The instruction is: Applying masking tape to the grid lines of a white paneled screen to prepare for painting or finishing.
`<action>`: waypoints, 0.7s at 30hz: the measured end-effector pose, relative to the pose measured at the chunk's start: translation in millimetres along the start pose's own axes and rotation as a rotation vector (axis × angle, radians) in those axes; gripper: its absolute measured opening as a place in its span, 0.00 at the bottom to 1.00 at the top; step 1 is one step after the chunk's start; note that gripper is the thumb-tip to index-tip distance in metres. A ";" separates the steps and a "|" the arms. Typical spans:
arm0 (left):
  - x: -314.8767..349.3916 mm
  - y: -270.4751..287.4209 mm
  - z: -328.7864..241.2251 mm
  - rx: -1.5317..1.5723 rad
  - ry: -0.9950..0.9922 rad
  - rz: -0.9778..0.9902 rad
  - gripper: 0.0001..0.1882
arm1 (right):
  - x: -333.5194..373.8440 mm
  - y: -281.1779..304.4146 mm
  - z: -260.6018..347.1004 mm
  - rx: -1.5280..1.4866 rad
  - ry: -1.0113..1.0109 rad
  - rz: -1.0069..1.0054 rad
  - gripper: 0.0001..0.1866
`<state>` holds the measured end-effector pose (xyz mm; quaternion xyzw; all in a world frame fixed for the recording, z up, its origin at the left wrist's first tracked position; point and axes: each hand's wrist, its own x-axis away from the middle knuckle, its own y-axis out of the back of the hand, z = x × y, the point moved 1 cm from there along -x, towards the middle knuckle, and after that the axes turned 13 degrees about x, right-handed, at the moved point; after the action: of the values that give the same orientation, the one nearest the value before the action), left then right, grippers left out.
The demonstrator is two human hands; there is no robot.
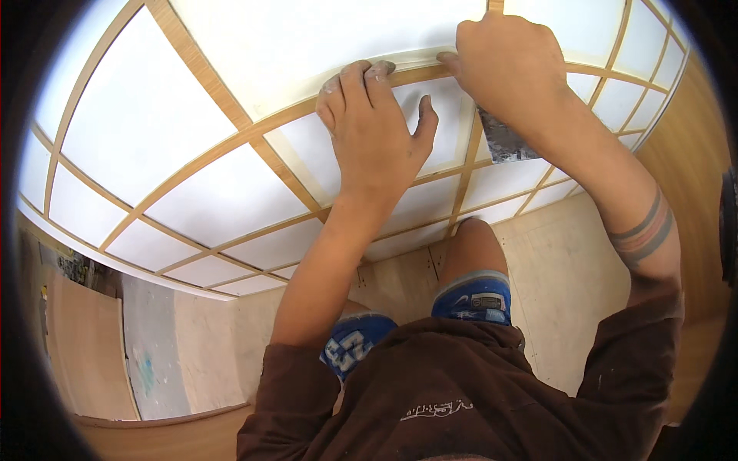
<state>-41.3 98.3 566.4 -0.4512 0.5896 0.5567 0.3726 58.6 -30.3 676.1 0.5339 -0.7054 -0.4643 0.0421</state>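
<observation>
Two hands up on the lattice screen (231, 146), and it fills most of my view, thin wooden bars crossing white paper panels. My left hand (377, 131) lies flat and open, palm on the paper, fingertips (361, 73) pressing right at the curved wooden bar (254, 131) that runs across; nothing held in it, just pushing down. My right hand (503, 65) is closed tight around a scraper (503, 142), whose grey, smeared blade pokes out below my wrist, over a panel just beside the left thumb. Both hands sit close together, nearly touching at that same bar. Down below, my knees in blue shorts (473, 296) rest on the pale wooden floor (569, 292).
</observation>
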 end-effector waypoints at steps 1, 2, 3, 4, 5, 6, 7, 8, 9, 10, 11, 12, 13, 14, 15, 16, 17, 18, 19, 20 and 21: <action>-0.2 -2.2 -0.1 0.006 -0.004 0.002 0.30 | 3.5 1.2 -0.4 0.000 0.026 -0.075 0.08; -0.6 -2.5 -0.7 0.015 -0.016 -0.002 0.31 | 5.6 2.9 -0.1 -0.002 0.057 -0.154 0.07; -0.9 -3.1 -1.4 0.024 -0.027 -0.005 0.31 | 5.8 4.6 -0.6 -0.003 0.056 -0.152 0.07; -1.1 -4.6 -3.0 0.024 -0.027 -0.004 0.31 | 5.7 6.8 -0.9 0.013 0.074 -0.124 0.07; -1.8 -7.2 -5.4 0.030 -0.035 0.015 0.31 | 5.2 8.0 -1.1 0.030 0.092 -0.097 0.07; -2.2 -8.7 -6.4 0.036 -0.044 0.033 0.31 | 5.2 6.6 -0.8 0.031 0.093 -0.097 0.07; -2.1 -8.9 -5.9 0.035 -0.042 0.032 0.31 | 5.3 4.2 -0.4 0.020 0.075 -0.113 0.08; -1.6 -9.0 -4.9 0.055 -0.036 0.026 0.31 | 5.1 4.6 0.5 0.008 0.058 -0.129 0.08; -0.8 -8.9 -3.7 0.073 -0.029 0.021 0.31 | 6.1 6.7 2.5 0.007 0.061 -0.130 0.08; 0.6 -7.5 -1.3 0.070 -0.027 0.020 0.31 | 8.6 10.6 5.2 0.024 0.036 -0.120 0.09; 1.7 -5.5 1.6 0.063 -0.027 -0.029 0.31 | 10.4 13.6 4.8 0.043 0.007 -0.106 0.10; 3.0 -2.7 5.0 0.056 -0.027 -0.078 0.31 | 10.5 14.3 3.1 0.044 0.007 -0.105 0.10; 4.6 1.4 9.2 0.056 -0.026 -0.077 0.31 | 10.4 14.7 1.2 0.027 -0.004 -0.087 0.12; 6.8 7.3 14.1 0.032 -0.026 -0.078 0.31 | 10.7 16.2 -0.4 0.010 -0.016 -0.067 0.15; 8.6 11.7 17.7 0.008 -0.025 -0.080 0.31 | 11.7 20.8 -5.9 0.009 -0.017 -0.063 0.15; 10.0 14.1 19.9 0.011 -0.025 -0.077 0.31 | 13.5 28.2 -13.2 -0.040 0.015 -0.026 0.18; 11.5 18.4 22.3 0.001 -0.033 -0.077 0.31 | 14.5 32.8 -15.1 -0.093 0.055 0.005 0.21; 12.4 21.0 23.7 -0.009 -0.040 -0.078 0.31 | 15.7 33.7 -12.5 -0.094 0.060 0.002 0.21; 12.5 21.4 23.3 -0.013 -0.037 -0.079 0.31 | 17.1 34.3 -9.9 -0.072 0.008 0.014 0.22; 12.0 21.7 22.7 -0.009 -0.037 -0.078 0.31 | 17.8 35.6 -6.7 -0.051 -0.041 0.023 0.23; 11.7 22.1 22.8 -0.004 -0.037 -0.078 0.31 | 19.8 38.1 -3.8 -0.052 -0.033 0.019 0.23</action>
<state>-67.4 118.9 560.1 -0.4641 0.5634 0.5514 0.4040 25.0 -48.3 696.3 0.5183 -0.6987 -0.4907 0.0486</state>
